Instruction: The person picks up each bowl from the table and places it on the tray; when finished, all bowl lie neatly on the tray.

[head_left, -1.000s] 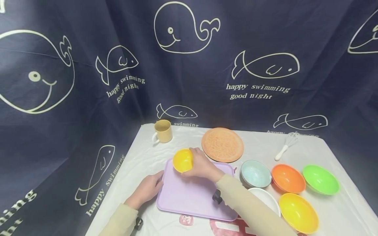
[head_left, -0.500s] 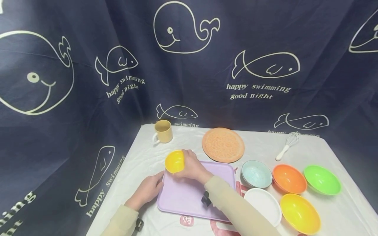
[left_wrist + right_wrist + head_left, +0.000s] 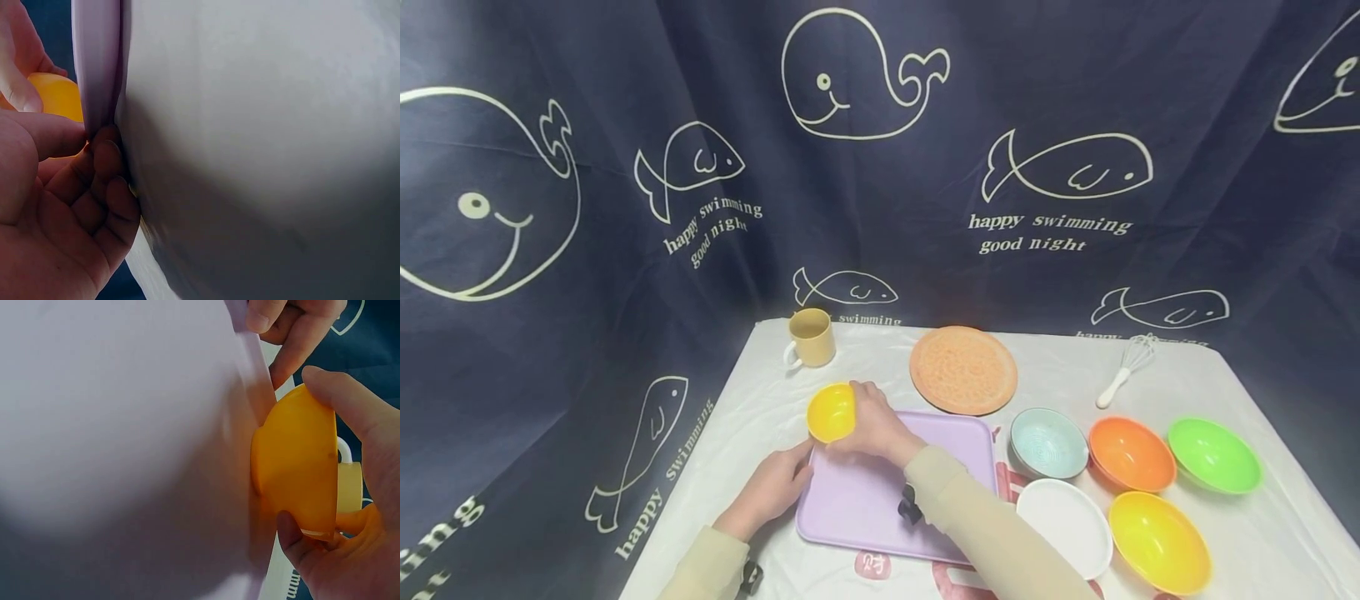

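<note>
A small yellow bowl (image 3: pixel 830 412) sits over the far left corner of a lilac tray (image 3: pixel 880 510). My right hand (image 3: pixel 874 429) grips the bowl by its rim from the right. In the right wrist view, thumb and fingers span the bowl's (image 3: pixel 297 459) rim, and its foot is at the tray's edge. At the tray's left side, my left hand (image 3: pixel 773 485) pinches the edge. Seen from the left wrist, the thumb lies on one face of the tray (image 3: pixel 97 62) and curled fingertips (image 3: pixel 107 156) on the other, against the white cloth.
A tan mug (image 3: pixel 812 340) stands behind the bowl, and a round orange mat (image 3: pixel 963 371) lies behind the tray. To the right are a pale blue bowl (image 3: pixel 1048 443), an orange bowl (image 3: pixel 1131 454), a green bowl (image 3: pixel 1213 456), a larger yellow bowl (image 3: pixel 1159 543), a white plate (image 3: pixel 1065 527) and a whisk (image 3: pixel 1123 375).
My right hand has carried the small yellow bowl leftward, from over the tray's inner area to its far left corner. My left hand stays at the tray's left edge.
</note>
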Demonstrator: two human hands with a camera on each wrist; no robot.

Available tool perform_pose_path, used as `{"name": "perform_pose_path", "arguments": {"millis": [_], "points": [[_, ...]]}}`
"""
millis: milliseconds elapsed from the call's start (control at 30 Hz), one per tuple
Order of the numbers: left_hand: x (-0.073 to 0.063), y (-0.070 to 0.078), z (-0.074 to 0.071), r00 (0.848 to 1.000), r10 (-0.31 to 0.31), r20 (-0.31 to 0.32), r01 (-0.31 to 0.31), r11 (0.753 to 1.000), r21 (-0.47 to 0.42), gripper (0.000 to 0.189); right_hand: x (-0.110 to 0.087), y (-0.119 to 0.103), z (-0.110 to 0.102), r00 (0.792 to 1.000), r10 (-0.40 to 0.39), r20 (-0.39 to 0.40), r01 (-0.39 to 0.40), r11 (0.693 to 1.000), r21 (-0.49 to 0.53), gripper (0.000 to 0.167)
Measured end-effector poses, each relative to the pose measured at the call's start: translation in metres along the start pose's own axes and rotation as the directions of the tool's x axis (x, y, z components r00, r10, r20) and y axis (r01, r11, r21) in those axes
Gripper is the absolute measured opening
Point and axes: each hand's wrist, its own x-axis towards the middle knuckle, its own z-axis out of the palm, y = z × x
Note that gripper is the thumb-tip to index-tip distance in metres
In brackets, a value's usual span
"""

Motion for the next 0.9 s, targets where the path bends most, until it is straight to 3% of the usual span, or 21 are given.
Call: {"name": "perform_pose_path", "arguments": {"millis": [500, 700, 900], "points": [[0.002, 0.003, 0.003, 1.000, -0.013, 0.008, 0.013, 1.000, 0.001, 0.050, -0.006, 0.001, -0.005, 0.998, 0.024, 0.051, -0.027, 0.998, 0.049, 0.135], [0.004, 0.003, 0.007, 0.999, -0.042, 0.031, 0.042, 0.999, 0.004, 0.051, -0.018, 0.005, -0.027, 0.997, 0.058, 0.060, -0.061, 0.996, 0.062, 0.137], [0.002, 0.004, 0.006, 0.996, -0.083, 0.045, 0.083, 0.996, 0.016, 0.051, -0.038, 0.007, -0.067, 0.998, 0.036, 0.046, -0.038, 0.998, 0.049, 0.134]]}}
